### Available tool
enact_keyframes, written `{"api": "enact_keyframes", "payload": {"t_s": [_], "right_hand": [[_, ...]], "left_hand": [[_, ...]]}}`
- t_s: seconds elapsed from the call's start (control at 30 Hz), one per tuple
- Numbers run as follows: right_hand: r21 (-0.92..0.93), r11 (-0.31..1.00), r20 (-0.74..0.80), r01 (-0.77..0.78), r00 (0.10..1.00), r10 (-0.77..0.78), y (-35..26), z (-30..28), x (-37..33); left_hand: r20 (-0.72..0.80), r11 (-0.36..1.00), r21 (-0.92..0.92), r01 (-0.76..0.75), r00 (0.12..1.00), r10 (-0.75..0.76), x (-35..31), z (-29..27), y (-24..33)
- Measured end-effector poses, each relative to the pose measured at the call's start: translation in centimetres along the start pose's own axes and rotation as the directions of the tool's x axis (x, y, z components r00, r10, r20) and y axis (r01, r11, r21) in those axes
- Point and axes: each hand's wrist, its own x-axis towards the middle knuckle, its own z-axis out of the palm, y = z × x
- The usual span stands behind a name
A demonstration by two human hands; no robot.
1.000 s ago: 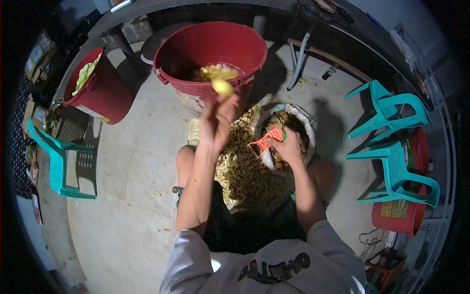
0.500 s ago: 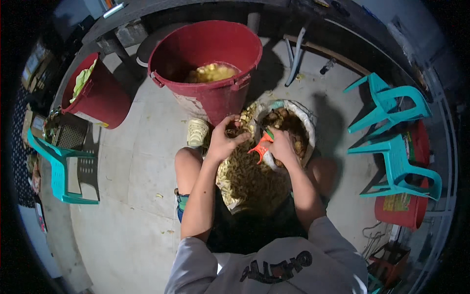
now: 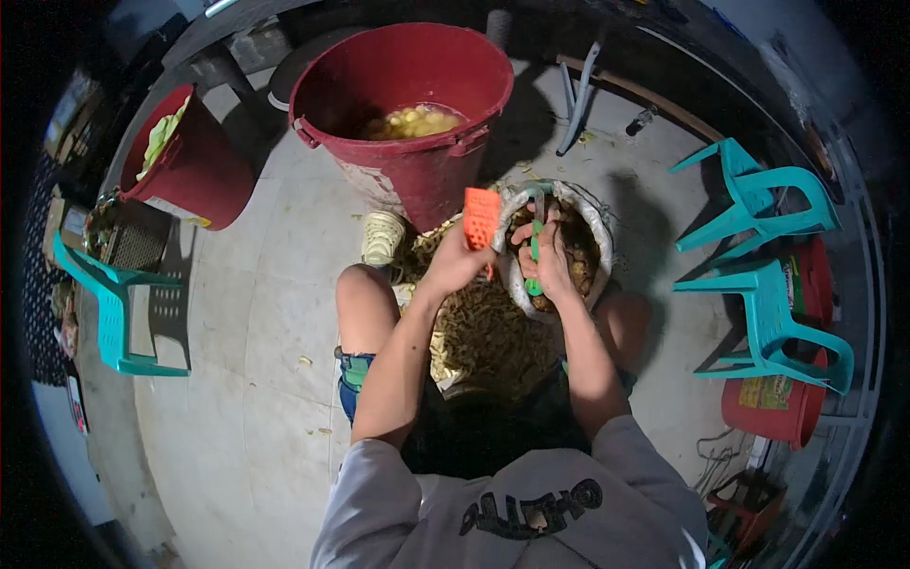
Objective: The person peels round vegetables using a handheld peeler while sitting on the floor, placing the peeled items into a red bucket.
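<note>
My left hand (image 3: 455,263) grips a flat orange plastic piece with holes (image 3: 482,216), raised above a big heap of brownish peelings (image 3: 493,346) between my legs. My right hand (image 3: 553,263) holds a green-handled peeler (image 3: 535,248) over the mouth of a white sack (image 3: 601,228), its blade end pointing away from me. Brown unpeeled potatoes (image 3: 580,283) lie inside the sack, partly covered by my hand. Beyond my left hand stands a large red tub (image 3: 408,175) with pale peeled potatoes (image 3: 414,121) at its bottom.
A second red bucket (image 3: 204,175) holding something light green stands at the left, near a teal plastic chair (image 3: 114,313). Two more teal chairs (image 3: 758,204) stand at the right beside red buckets (image 3: 773,408). A dark table (image 3: 654,57) runs along the back.
The orange piece has passed from my right hand to my left, which has closed on it. My right hand, with the peeler, has moved over the sack. The view has shifted slightly.
</note>
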Motion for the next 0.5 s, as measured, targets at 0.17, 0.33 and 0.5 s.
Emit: {"api": "enact_keyframes", "payload": {"t_s": [0.17, 0.33, 0.5], "right_hand": [[0.011, 0.996, 0.16, 0.088, 0.983, -0.089, 1.3, 1.4, -0.5], [0.072, 0.997, 0.202, 0.04, 0.978, -0.053, 0.9, 4.5, -1.5], [0.14, 0.99, 0.195, 0.017, 0.98, -0.044, 1.1, 6.3, -1.9]], "left_hand": [[-0.06, 0.551, -0.834, 0.025, 0.989, -0.135, 0.1, -1.4, 1.3], [-0.099, 0.399, -0.913, -0.082, 0.995, -0.021, -0.3, -2.8, 1.8], [-0.138, 0.528, -0.843, -0.099, 0.99, -0.035, -0.3, -2.4, 2.9]]}}
